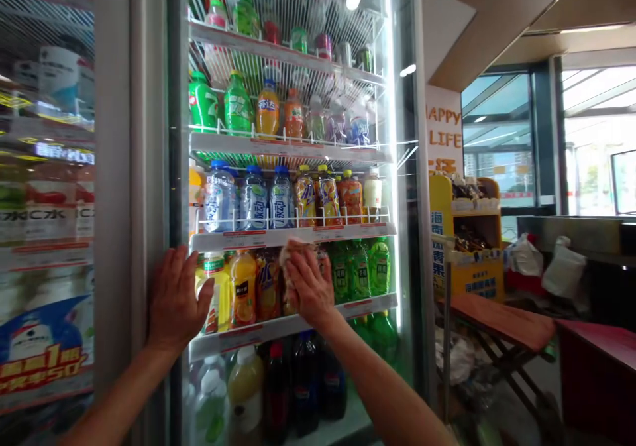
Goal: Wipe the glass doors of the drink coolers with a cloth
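Note:
A tall glass door [358, 380] of a lit drinks fridge stands in front of me. My right hand [314, 287] presses a pale, crumpled cloth [285, 255] flat against the glass, level with the shelf of juice and green tea bottles. The palm hides part of the cloth. My left hand [176, 297] rests with fingers spread on the door's dark left frame, its thumb reaching over the glass. Behind the pane, an orange juice bottle [243, 290] shows between my two hands.
Shelves [293, 237] of bottles and cans fill the fridge. Another fridge door [47, 247] adjoins at left. To the right are a yellow display rack [477, 275], a folding table with a reddish-brown top [501, 317] and white plastic bags [564, 270].

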`<action>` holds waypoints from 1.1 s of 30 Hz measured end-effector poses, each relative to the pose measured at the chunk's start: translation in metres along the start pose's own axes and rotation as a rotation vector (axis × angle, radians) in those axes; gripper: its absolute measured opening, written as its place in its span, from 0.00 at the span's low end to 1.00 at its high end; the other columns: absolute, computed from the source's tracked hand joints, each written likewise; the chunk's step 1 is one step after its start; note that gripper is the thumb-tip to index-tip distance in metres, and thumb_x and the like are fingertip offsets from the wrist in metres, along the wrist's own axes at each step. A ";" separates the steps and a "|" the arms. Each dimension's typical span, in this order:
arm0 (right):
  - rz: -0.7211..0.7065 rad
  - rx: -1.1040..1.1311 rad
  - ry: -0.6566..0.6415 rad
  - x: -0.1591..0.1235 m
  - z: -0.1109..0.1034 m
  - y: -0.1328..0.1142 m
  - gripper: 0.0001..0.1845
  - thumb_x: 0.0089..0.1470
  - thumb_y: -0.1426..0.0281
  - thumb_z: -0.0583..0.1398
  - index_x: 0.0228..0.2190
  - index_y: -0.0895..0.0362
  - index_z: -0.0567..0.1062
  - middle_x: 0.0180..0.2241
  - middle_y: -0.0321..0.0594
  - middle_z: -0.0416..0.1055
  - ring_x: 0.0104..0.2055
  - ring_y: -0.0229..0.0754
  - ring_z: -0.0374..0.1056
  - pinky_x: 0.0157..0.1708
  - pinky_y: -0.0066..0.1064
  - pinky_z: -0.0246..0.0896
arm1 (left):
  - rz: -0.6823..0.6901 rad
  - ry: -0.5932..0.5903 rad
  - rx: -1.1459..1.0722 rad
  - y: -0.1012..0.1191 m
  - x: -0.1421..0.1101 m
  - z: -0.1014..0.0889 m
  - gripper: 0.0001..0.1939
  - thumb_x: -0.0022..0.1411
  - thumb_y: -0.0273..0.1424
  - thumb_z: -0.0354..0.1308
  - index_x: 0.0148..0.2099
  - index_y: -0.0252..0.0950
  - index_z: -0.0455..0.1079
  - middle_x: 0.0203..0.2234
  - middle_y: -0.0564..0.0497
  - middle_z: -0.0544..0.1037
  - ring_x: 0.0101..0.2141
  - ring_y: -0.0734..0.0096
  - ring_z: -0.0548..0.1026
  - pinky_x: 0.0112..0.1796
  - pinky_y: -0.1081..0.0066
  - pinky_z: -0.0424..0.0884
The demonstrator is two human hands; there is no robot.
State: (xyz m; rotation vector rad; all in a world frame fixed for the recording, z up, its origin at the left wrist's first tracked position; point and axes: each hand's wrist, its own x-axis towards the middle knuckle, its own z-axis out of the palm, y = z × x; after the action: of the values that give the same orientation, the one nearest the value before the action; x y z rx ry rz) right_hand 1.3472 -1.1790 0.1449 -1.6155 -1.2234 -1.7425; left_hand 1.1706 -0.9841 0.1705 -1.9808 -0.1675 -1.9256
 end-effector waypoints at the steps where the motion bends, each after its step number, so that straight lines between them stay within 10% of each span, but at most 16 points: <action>1: 0.060 -0.029 0.023 -0.009 -0.005 0.023 0.27 0.55 0.65 0.50 0.57 0.52 0.61 0.58 0.39 0.59 0.64 0.44 0.45 0.63 0.49 0.31 | -0.006 0.001 0.006 0.001 -0.001 0.000 0.36 0.61 0.32 0.51 0.66 0.38 0.39 0.63 0.39 0.50 0.63 0.54 0.47 0.58 0.51 0.51; 4: 0.452 -0.145 0.132 -0.029 -0.019 0.096 0.27 0.57 0.68 0.46 0.58 0.55 0.57 0.58 0.48 0.58 0.63 0.48 0.50 0.59 0.55 0.39 | -0.028 -0.006 0.039 0.002 -0.003 0.001 0.36 0.61 0.32 0.51 0.66 0.38 0.38 0.63 0.39 0.50 0.63 0.54 0.47 0.58 0.50 0.50; 7: 0.677 -0.169 0.214 -0.026 -0.017 0.108 0.29 0.58 0.68 0.43 0.60 0.57 0.54 0.59 0.52 0.56 0.63 0.52 0.48 0.55 0.59 0.43 | 0.006 -0.031 0.062 0.003 -0.005 0.003 0.36 0.61 0.32 0.51 0.66 0.40 0.38 0.63 0.41 0.52 0.62 0.56 0.50 0.59 0.52 0.50; 13: 0.103 0.024 0.029 -0.012 0.004 -0.006 0.28 0.54 0.67 0.51 0.57 0.53 0.60 0.58 0.41 0.59 0.65 0.46 0.41 0.63 0.48 0.31 | 0.038 -0.057 0.052 0.001 -0.008 0.003 0.36 0.61 0.32 0.51 0.66 0.42 0.38 0.63 0.43 0.52 0.62 0.57 0.51 0.58 0.52 0.51; 16: 0.044 -0.001 0.003 -0.031 -0.008 0.019 0.26 0.54 0.66 0.51 0.55 0.52 0.64 0.57 0.41 0.62 0.64 0.45 0.45 0.63 0.48 0.30 | 0.029 -0.061 0.047 0.003 -0.010 0.001 0.36 0.61 0.32 0.51 0.66 0.42 0.38 0.63 0.43 0.52 0.62 0.57 0.51 0.58 0.52 0.51; 21: 0.625 -0.156 0.123 -0.062 -0.027 0.110 0.28 0.58 0.68 0.44 0.59 0.57 0.56 0.59 0.51 0.57 0.62 0.50 0.50 0.57 0.57 0.41 | 0.029 -0.057 0.054 0.007 -0.019 0.001 0.36 0.60 0.31 0.51 0.66 0.39 0.39 0.62 0.41 0.52 0.62 0.58 0.49 0.59 0.53 0.50; 24: 0.632 -0.121 0.121 -0.053 -0.016 0.072 0.29 0.57 0.68 0.43 0.60 0.57 0.55 0.59 0.52 0.56 0.64 0.52 0.45 0.57 0.59 0.41 | 0.028 -0.057 0.047 0.007 -0.022 0.002 0.35 0.60 0.32 0.51 0.66 0.39 0.40 0.63 0.41 0.52 0.62 0.57 0.50 0.59 0.53 0.50; 29: 0.040 0.061 -0.116 -0.039 0.006 -0.030 0.28 0.53 0.65 0.52 0.56 0.50 0.61 0.59 0.38 0.58 0.66 0.47 0.40 0.63 0.51 0.29 | -0.007 -0.085 0.009 0.007 -0.022 0.001 0.34 0.61 0.33 0.50 0.66 0.40 0.42 0.63 0.43 0.51 0.62 0.57 0.49 0.59 0.52 0.49; 33: 0.200 -0.045 -0.015 -0.060 -0.011 0.032 0.27 0.55 0.68 0.49 0.57 0.52 0.61 0.57 0.43 0.61 0.64 0.46 0.47 0.62 0.51 0.32 | -0.018 -0.102 0.016 0.006 -0.023 0.001 0.34 0.61 0.34 0.50 0.66 0.39 0.42 0.63 0.42 0.51 0.62 0.57 0.49 0.59 0.51 0.49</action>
State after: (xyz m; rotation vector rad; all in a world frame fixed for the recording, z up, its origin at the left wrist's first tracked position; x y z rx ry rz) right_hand 1.3797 -1.2181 0.0986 -1.7155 -0.9978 -1.6454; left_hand 1.1722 -0.9858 0.1462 -2.0748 -0.2278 -1.8283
